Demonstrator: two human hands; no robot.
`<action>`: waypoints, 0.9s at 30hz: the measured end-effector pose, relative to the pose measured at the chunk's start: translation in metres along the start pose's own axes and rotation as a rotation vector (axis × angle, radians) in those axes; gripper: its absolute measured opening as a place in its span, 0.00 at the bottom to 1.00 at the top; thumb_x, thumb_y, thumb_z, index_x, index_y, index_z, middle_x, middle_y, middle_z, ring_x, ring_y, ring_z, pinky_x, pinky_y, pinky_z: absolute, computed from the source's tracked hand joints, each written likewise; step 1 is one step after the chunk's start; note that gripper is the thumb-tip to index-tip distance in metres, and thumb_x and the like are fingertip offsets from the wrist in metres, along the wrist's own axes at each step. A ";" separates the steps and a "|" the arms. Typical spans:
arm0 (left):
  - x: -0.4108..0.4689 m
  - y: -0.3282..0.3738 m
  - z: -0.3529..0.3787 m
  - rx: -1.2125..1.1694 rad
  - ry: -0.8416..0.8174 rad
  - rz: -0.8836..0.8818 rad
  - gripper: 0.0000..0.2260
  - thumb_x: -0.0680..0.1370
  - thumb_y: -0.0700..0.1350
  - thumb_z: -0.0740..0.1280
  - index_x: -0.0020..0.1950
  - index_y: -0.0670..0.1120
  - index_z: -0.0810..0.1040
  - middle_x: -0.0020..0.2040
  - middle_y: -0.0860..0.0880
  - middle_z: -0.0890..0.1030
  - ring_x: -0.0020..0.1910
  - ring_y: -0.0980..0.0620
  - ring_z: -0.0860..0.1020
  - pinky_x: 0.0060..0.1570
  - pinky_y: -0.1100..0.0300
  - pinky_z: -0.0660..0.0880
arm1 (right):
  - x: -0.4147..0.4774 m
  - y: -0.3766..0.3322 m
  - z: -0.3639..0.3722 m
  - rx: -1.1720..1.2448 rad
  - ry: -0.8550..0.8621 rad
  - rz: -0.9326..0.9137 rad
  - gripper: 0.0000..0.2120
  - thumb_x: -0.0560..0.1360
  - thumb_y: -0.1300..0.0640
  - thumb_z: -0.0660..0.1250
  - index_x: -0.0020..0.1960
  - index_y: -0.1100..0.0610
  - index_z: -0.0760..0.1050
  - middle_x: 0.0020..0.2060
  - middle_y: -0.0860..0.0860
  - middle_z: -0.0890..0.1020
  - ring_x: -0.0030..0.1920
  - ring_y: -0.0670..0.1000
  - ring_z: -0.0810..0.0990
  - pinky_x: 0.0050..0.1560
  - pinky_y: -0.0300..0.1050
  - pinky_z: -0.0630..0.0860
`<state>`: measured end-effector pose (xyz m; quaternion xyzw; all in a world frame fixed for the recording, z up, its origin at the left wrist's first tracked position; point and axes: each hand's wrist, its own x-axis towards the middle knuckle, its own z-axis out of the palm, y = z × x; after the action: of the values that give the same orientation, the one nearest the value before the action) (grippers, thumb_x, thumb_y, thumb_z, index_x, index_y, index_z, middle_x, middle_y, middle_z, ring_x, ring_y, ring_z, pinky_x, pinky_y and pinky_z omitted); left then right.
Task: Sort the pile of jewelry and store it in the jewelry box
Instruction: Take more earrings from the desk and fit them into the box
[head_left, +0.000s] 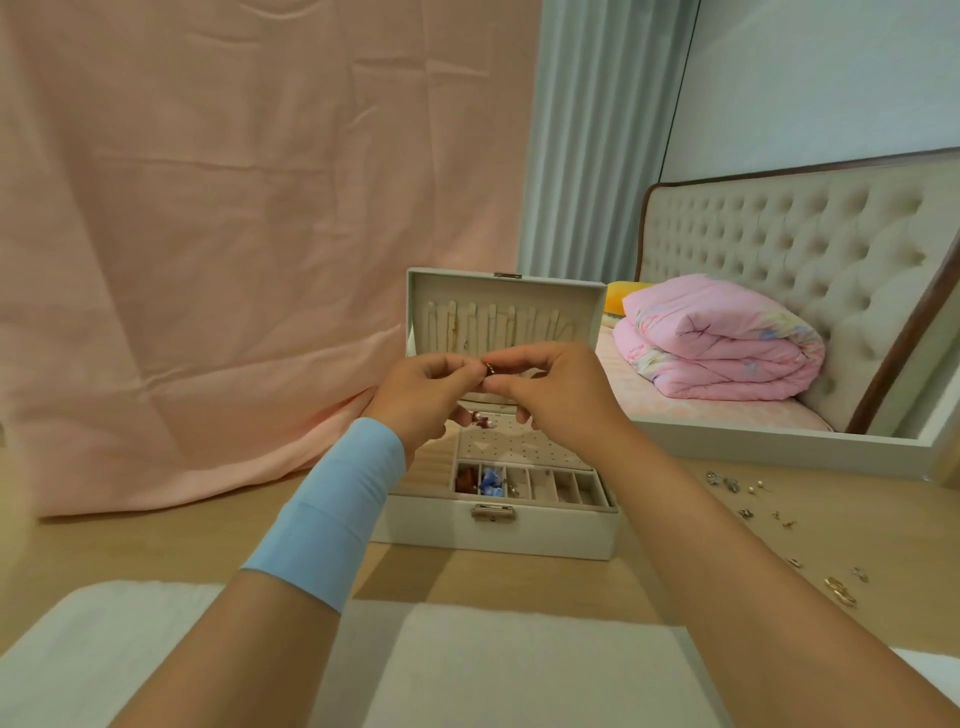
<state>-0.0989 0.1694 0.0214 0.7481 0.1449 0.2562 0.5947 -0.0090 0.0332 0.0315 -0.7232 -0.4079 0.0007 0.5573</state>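
White cloth (130, 649) nearest, spread over near edge of bench (156, 545). Far left: pink drape (208, 208) hanging down onto bench. Blue band (332, 514) round left wrist.

Left grip (421, 389): held above jewelry box (498, 535), thumb and forefinger narrowed to a pinch on small gold-brown piece (489, 370), other fingers curled. Right grip (561, 395): likewise narrow, pinching same piece from other side, tips of both grips touching or nearly so. Piece held in air in front of open lid (415, 312), clear of tray. Too small to tell ring from earring.

Near row of box, left to right: brown item (466, 478) in first compartment, blue items (491, 480) in second, something tiny in third; compartments further right not readable. Perforated earring panel (514, 447) just behind that row.

Right of box: loose jewelry (748, 499) scattered on bench, well apart from box; gold pieces (839, 590) nearer.

Handling, as judged: very light, rigid metal, smooth, apt to slip or spring from fingertips. Any thin post or clasp probably easy to bend. Best taken by body or rim between fingertip pads, not by fine wire, with light pressure only. Advisable to work low over tray, to catch any drop inside box rather than on bench.
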 end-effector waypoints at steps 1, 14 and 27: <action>0.002 -0.003 -0.002 -0.012 0.004 -0.006 0.06 0.79 0.50 0.68 0.49 0.50 0.83 0.42 0.56 0.85 0.30 0.58 0.77 0.33 0.62 0.71 | 0.003 0.002 0.003 0.019 0.002 0.005 0.09 0.74 0.61 0.76 0.52 0.51 0.86 0.40 0.44 0.86 0.26 0.44 0.75 0.28 0.33 0.72; 0.016 -0.038 -0.019 -0.017 0.159 -0.020 0.06 0.78 0.49 0.69 0.45 0.48 0.83 0.43 0.56 0.86 0.30 0.56 0.80 0.36 0.61 0.75 | 0.025 0.037 0.028 -0.399 0.003 0.067 0.04 0.75 0.54 0.75 0.48 0.46 0.86 0.43 0.40 0.84 0.42 0.38 0.79 0.44 0.36 0.73; 0.019 -0.044 -0.016 -0.012 0.149 -0.016 0.05 0.77 0.50 0.71 0.47 0.50 0.83 0.45 0.54 0.84 0.33 0.59 0.80 0.30 0.67 0.72 | 0.024 0.042 0.041 -0.915 -0.089 -0.104 0.03 0.76 0.47 0.72 0.48 0.44 0.84 0.46 0.42 0.78 0.49 0.46 0.76 0.48 0.46 0.76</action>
<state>-0.0885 0.2034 -0.0142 0.7222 0.1931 0.3076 0.5887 0.0131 0.0787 -0.0075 -0.8728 -0.4255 -0.1761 0.1618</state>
